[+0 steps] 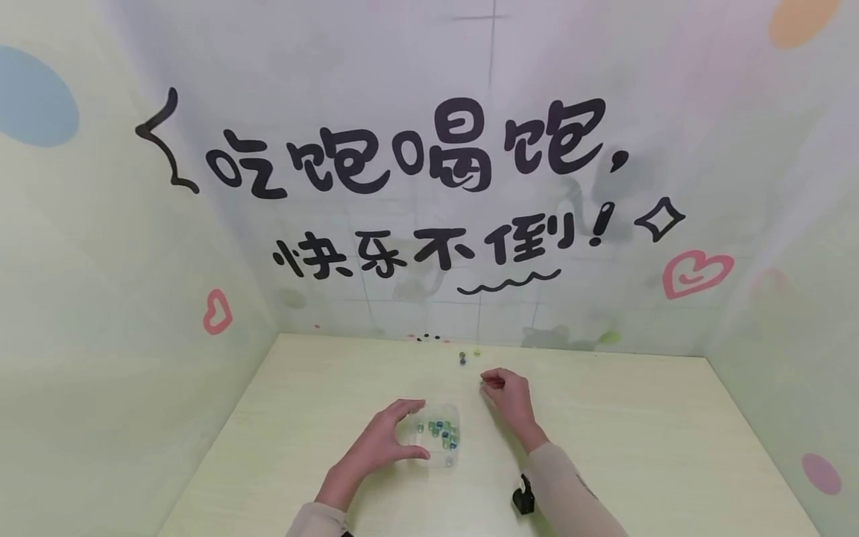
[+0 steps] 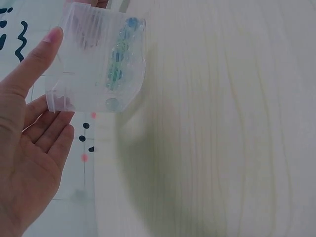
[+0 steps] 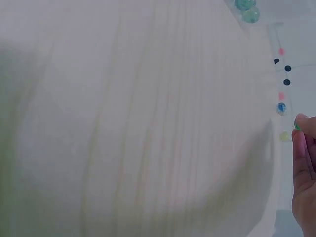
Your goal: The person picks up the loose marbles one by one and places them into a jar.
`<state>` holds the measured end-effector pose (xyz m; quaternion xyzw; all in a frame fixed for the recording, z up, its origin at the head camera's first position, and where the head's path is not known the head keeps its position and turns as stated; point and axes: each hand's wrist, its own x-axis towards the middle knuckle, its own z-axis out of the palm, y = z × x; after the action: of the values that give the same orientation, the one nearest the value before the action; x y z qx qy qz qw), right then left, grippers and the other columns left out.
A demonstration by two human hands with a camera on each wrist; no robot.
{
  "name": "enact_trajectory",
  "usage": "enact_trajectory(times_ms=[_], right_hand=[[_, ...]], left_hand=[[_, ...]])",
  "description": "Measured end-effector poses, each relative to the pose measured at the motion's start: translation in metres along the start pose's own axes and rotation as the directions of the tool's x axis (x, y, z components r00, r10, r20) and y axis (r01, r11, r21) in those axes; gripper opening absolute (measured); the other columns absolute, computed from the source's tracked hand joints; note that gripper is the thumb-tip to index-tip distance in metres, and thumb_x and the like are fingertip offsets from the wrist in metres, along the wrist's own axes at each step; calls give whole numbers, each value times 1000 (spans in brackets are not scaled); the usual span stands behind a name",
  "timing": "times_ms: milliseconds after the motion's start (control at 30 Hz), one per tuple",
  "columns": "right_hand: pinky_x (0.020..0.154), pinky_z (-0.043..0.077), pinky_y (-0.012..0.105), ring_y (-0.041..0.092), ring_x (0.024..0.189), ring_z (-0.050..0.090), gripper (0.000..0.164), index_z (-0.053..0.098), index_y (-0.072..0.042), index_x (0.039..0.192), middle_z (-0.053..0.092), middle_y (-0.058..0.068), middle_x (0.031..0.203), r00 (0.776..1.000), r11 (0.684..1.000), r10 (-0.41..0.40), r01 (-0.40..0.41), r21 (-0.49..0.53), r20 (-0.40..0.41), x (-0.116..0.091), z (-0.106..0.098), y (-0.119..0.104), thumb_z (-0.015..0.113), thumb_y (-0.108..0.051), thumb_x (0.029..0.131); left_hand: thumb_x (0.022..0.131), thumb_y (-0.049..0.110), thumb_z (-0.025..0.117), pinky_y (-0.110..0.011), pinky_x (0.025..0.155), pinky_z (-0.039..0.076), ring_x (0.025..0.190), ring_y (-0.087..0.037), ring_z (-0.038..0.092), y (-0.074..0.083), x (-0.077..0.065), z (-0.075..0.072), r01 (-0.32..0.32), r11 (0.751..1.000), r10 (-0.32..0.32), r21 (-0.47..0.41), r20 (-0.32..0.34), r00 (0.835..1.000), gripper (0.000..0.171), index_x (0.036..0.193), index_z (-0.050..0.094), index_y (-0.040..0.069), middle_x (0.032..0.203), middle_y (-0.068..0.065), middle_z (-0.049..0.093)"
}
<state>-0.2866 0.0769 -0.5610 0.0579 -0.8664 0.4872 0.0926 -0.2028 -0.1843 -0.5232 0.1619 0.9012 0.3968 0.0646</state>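
Observation:
My left hand (image 1: pixel 382 441) grips a clear plastic box (image 1: pixel 436 412), its thumb at one side and its fingers at the other. Several green and blue glass marbles (image 1: pixel 444 434) lie in the box. In the left wrist view the thumb lies along the wall of the box (image 2: pixel 81 64), and the marbles (image 2: pixel 118 57) show through the plastic. To the right of the box, my right hand (image 1: pixel 511 397) pinches a green marble (image 3: pixel 297 126) between thumb and fingertip, over the table.
Beyond the right hand, a couple of loose marbles (image 1: pixel 462 359) sit near the table's back edge. A small black fitting (image 1: pixel 523 497) shows beside the right sleeve (image 1: pixel 567 488). Printed walls enclose the pale wooden table (image 1: pixel 658 440) at the back and both sides.

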Motion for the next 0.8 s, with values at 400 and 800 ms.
enact_trajectory(times_ms=[400, 800], right_hand=[[75, 60, 22, 21, 84, 71, 15, 74, -2, 97, 76, 12, 94, 998, 994, -58, 58, 88, -4, -9, -5, -14, 74, 3, 83], [76, 60, 20, 19, 83, 72, 16, 74, -5, 96, 76, 10, 94, 991, 978, -135, 131, 164, 12, -29, -10, -43, 76, 2, 82]], left_hand=[[72, 36, 89, -55, 110, 45, 134, -37, 51, -1, 1, 2, 5, 1000, -5, -3, -5, 1000, 85, 143, 51, 10, 144, -12, 55], [73, 35, 88, -56, 109, 45, 133, -38, 51, 2, 1, -1, 3, 1000, -3, -7, 4, 1000, 85, 143, 50, 6, 144, -13, 55]])
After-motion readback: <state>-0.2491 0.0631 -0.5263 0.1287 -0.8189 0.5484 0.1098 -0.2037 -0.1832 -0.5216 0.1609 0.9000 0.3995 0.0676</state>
